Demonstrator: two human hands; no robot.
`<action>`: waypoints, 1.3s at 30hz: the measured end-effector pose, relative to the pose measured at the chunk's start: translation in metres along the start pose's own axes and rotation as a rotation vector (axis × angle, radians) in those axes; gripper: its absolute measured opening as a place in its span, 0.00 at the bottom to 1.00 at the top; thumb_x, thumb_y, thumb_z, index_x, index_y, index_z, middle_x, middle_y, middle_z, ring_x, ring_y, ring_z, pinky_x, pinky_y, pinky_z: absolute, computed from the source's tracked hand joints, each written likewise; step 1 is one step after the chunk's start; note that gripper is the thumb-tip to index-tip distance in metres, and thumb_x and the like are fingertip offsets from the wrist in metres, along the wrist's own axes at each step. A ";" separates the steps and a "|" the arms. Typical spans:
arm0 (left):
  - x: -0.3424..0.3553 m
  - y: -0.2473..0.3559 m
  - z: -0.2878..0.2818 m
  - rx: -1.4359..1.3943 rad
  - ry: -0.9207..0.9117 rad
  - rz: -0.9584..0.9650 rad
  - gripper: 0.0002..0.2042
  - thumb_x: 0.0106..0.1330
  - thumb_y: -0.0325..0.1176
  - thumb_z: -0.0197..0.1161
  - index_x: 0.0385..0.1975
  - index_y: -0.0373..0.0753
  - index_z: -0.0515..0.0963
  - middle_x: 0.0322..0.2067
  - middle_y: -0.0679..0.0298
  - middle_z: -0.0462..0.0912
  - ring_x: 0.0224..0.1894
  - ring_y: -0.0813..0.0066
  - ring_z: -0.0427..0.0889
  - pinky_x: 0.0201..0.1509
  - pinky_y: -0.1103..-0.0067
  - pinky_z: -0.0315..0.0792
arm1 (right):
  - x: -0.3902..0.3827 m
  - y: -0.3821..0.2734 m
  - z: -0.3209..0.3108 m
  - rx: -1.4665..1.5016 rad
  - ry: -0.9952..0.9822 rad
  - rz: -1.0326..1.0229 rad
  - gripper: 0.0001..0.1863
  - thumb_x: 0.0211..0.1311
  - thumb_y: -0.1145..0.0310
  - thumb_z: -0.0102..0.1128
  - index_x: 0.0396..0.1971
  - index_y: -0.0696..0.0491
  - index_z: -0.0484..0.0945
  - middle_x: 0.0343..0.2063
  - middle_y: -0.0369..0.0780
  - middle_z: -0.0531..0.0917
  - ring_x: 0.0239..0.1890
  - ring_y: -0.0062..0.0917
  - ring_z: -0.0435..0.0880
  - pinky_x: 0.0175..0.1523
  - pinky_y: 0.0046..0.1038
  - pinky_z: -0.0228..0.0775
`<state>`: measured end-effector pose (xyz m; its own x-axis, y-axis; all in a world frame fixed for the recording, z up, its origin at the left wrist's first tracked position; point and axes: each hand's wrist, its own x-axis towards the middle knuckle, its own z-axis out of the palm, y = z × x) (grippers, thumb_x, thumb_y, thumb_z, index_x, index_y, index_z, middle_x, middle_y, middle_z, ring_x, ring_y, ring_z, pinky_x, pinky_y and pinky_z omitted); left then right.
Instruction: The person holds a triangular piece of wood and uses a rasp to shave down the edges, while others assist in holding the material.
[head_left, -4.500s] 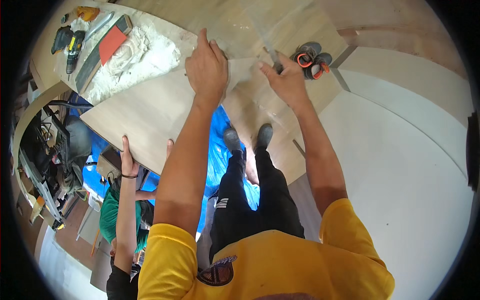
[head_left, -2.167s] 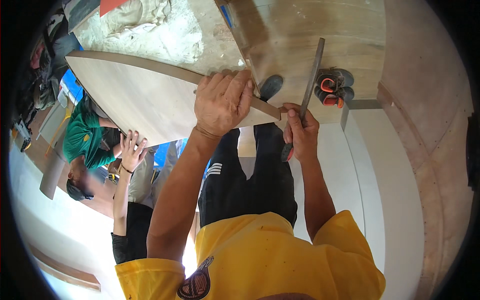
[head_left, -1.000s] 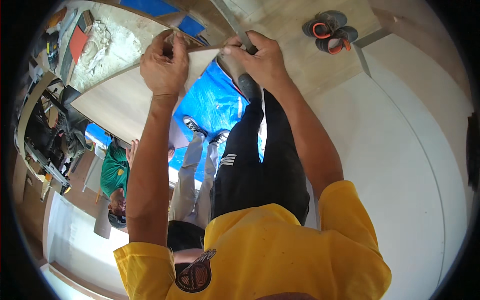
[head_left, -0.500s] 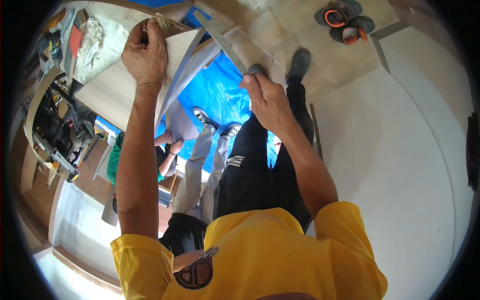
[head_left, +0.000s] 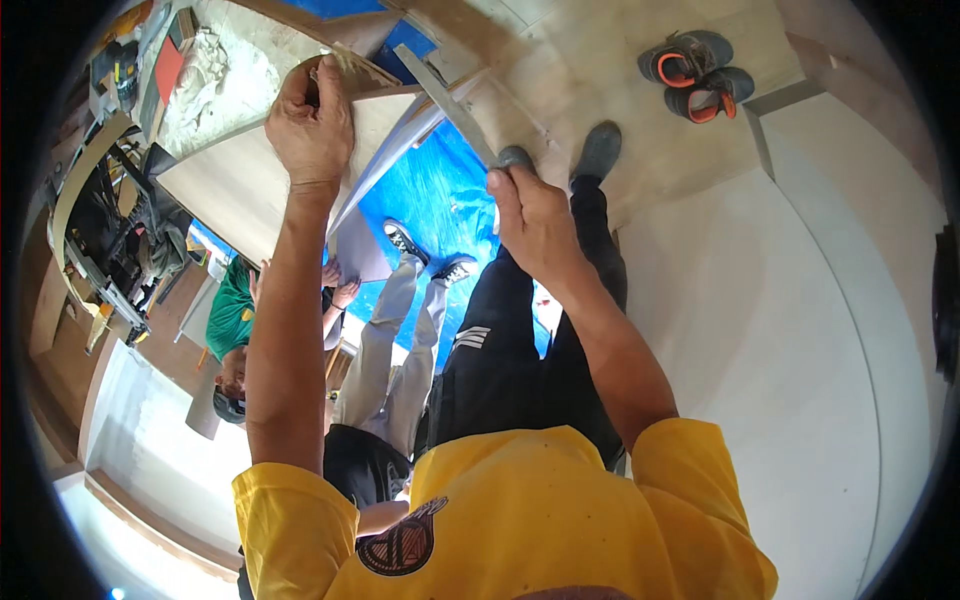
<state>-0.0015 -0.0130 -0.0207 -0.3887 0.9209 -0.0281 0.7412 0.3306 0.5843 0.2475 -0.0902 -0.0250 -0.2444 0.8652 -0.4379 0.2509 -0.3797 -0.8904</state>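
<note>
My right hand (head_left: 538, 225) is closed round the lower end of a long, narrow greyish flat strip (head_left: 440, 95), which slants up and to the left. Whether the strip is wood or metal I cannot tell. Up at the left, my left hand (head_left: 312, 130) has thumb and fingers curled into a pinch, and anything between them is hidden. It is over a pale flat board (head_left: 225, 185), near the board's far edge; touching or apart is unclear.
A light worktop (head_left: 235, 50) bears crumpled white cloth (head_left: 198, 75). Blue sheeting (head_left: 440, 190) covers floor beyond the board. A person in green (head_left: 232, 310) and another in pale trousers (head_left: 395, 340) are close by at left. Dark shoes (head_left: 700, 75) sit at upper right; a white wall panel (head_left: 760, 330) stands right.
My left hand appears slightly farther right and lower, and the strip's far end has shifted a little down. More of the person in green shows. Both hands keep their closed shape.
</note>
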 end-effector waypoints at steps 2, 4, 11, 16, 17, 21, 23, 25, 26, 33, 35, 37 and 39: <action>0.002 0.002 0.005 -0.028 -0.013 0.002 0.15 0.75 0.37 0.61 0.38 0.27 0.82 0.28 0.66 0.84 0.31 0.86 0.75 0.37 0.85 0.71 | 0.016 0.000 0.006 -0.021 0.016 -0.064 0.16 0.74 0.63 0.53 0.28 0.60 0.75 0.22 0.57 0.78 0.29 0.56 0.80 0.32 0.50 0.68; 0.004 0.003 0.007 -0.002 -0.031 0.016 0.15 0.75 0.36 0.61 0.39 0.27 0.82 0.29 0.65 0.84 0.31 0.86 0.76 0.37 0.85 0.71 | 0.053 -0.003 0.003 -0.065 0.009 -0.131 0.16 0.74 0.63 0.53 0.29 0.60 0.76 0.23 0.57 0.78 0.29 0.56 0.80 0.33 0.50 0.69; -0.003 0.001 -0.003 0.111 0.014 0.010 0.14 0.72 0.40 0.61 0.37 0.35 0.84 0.27 0.57 0.85 0.30 0.66 0.82 0.38 0.73 0.75 | 0.016 -0.019 -0.031 -0.200 -0.119 -0.054 0.14 0.73 0.65 0.54 0.31 0.60 0.76 0.24 0.58 0.80 0.30 0.57 0.80 0.35 0.50 0.71; 0.005 0.017 0.003 0.162 0.009 0.060 0.14 0.73 0.41 0.59 0.37 0.38 0.85 0.29 0.52 0.86 0.33 0.52 0.84 0.40 0.65 0.76 | 0.041 -0.018 -0.024 -0.307 -0.113 -0.105 0.14 0.73 0.64 0.54 0.31 0.60 0.76 0.24 0.56 0.81 0.30 0.56 0.81 0.35 0.50 0.71; 0.005 0.016 0.003 0.170 0.001 0.077 0.14 0.74 0.41 0.58 0.38 0.38 0.84 0.30 0.52 0.86 0.34 0.50 0.84 0.40 0.64 0.76 | 0.052 -0.020 -0.025 -0.307 -0.115 -0.153 0.14 0.73 0.64 0.54 0.32 0.59 0.76 0.25 0.56 0.81 0.31 0.55 0.81 0.35 0.50 0.71; 0.001 0.004 -0.001 0.171 0.033 0.062 0.15 0.76 0.42 0.54 0.40 0.38 0.83 0.33 0.51 0.86 0.35 0.46 0.83 0.43 0.63 0.76 | 0.058 -0.029 -0.038 -0.353 -0.162 -0.144 0.14 0.73 0.64 0.54 0.31 0.59 0.76 0.25 0.56 0.82 0.30 0.54 0.82 0.35 0.49 0.72; 0.003 0.006 -0.001 0.133 0.045 0.049 0.14 0.76 0.42 0.54 0.42 0.39 0.83 0.33 0.51 0.86 0.35 0.46 0.83 0.44 0.63 0.76 | 0.040 -0.032 -0.055 -0.334 -0.145 -0.136 0.14 0.73 0.64 0.54 0.31 0.59 0.75 0.25 0.56 0.82 0.29 0.54 0.82 0.34 0.48 0.73; 0.001 0.011 -0.001 0.128 0.028 0.009 0.14 0.77 0.41 0.53 0.43 0.40 0.83 0.34 0.51 0.86 0.36 0.46 0.83 0.45 0.63 0.75 | 0.025 -0.036 -0.063 -0.377 -0.207 -0.090 0.14 0.73 0.63 0.55 0.30 0.59 0.75 0.25 0.56 0.82 0.29 0.54 0.82 0.34 0.48 0.74; 0.001 0.015 -0.004 0.148 0.013 -0.022 0.14 0.77 0.41 0.53 0.44 0.40 0.82 0.34 0.51 0.86 0.36 0.47 0.83 0.45 0.63 0.75 | 0.022 -0.037 -0.064 -0.400 -0.239 -0.069 0.15 0.73 0.63 0.55 0.30 0.59 0.75 0.25 0.55 0.82 0.28 0.54 0.82 0.34 0.48 0.74; 0.004 0.012 -0.002 0.142 0.017 0.019 0.13 0.76 0.40 0.53 0.44 0.41 0.82 0.34 0.54 0.87 0.36 0.49 0.83 0.45 0.63 0.74 | 0.078 -0.037 -0.033 -0.407 -0.231 -0.173 0.16 0.73 0.63 0.54 0.29 0.59 0.75 0.24 0.55 0.82 0.29 0.54 0.83 0.35 0.48 0.74; 0.003 0.013 -0.003 0.152 0.016 0.031 0.13 0.76 0.40 0.54 0.44 0.41 0.82 0.34 0.54 0.87 0.36 0.50 0.83 0.46 0.63 0.74 | 0.068 -0.040 -0.044 -0.358 -0.219 -0.121 0.15 0.73 0.63 0.54 0.29 0.59 0.75 0.24 0.56 0.81 0.29 0.54 0.82 0.35 0.48 0.73; 0.001 0.015 -0.004 0.159 0.003 0.008 0.13 0.76 0.40 0.55 0.44 0.41 0.83 0.34 0.54 0.87 0.37 0.51 0.83 0.46 0.64 0.74 | 0.051 -0.041 -0.059 -0.345 -0.242 -0.071 0.15 0.73 0.63 0.54 0.30 0.60 0.75 0.24 0.56 0.81 0.29 0.54 0.82 0.34 0.48 0.72; 0.001 0.019 -0.006 0.146 0.006 -0.041 0.13 0.76 0.41 0.55 0.45 0.40 0.82 0.34 0.55 0.87 0.37 0.51 0.84 0.46 0.65 0.74 | 0.036 -0.043 -0.068 -0.359 -0.300 -0.016 0.15 0.74 0.63 0.54 0.30 0.60 0.75 0.24 0.57 0.81 0.30 0.54 0.82 0.34 0.48 0.72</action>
<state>0.0088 -0.0068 -0.0045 -0.4228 0.9051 -0.0443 0.7962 0.3944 0.4589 0.2921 -0.0207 0.0061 -0.4975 0.7171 -0.4882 0.5405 -0.1840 -0.8210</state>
